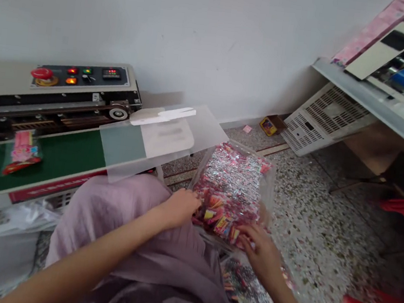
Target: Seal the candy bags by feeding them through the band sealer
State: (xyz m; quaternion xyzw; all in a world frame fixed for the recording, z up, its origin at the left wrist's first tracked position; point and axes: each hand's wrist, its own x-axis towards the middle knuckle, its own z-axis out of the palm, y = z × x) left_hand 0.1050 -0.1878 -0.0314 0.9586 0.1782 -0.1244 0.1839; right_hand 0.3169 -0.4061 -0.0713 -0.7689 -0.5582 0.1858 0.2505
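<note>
A clear-walled container (pixel 268 189) beside my knees is filled with small shiny pink and silver packets (pixel 233 177). My left hand (pixel 183 207) is at its near left edge, fingers bent over the packets; whether it grips one is hidden. My right hand (pixel 259 249) reaches over the near right part, fingers apart and slightly curled, touching the colourful packets (pixel 223 225). Below it, a second lot of packets (pixel 252 295) shows partly behind my right forearm. One sealed pink packet (pixel 22 150) lies on the green conveyor belt (pixel 65 157) at the left.
A sealing machine with a red stop button (pixel 42 73) and lit buttons stands at the left. A translucent sheet (pixel 208 130) extends from the belt's end. White crates (pixel 309 130) and a small yellow box (pixel 268 126) sit near the wall. Another machine (pixel 387 51) rests on the right table (pixel 377 106).
</note>
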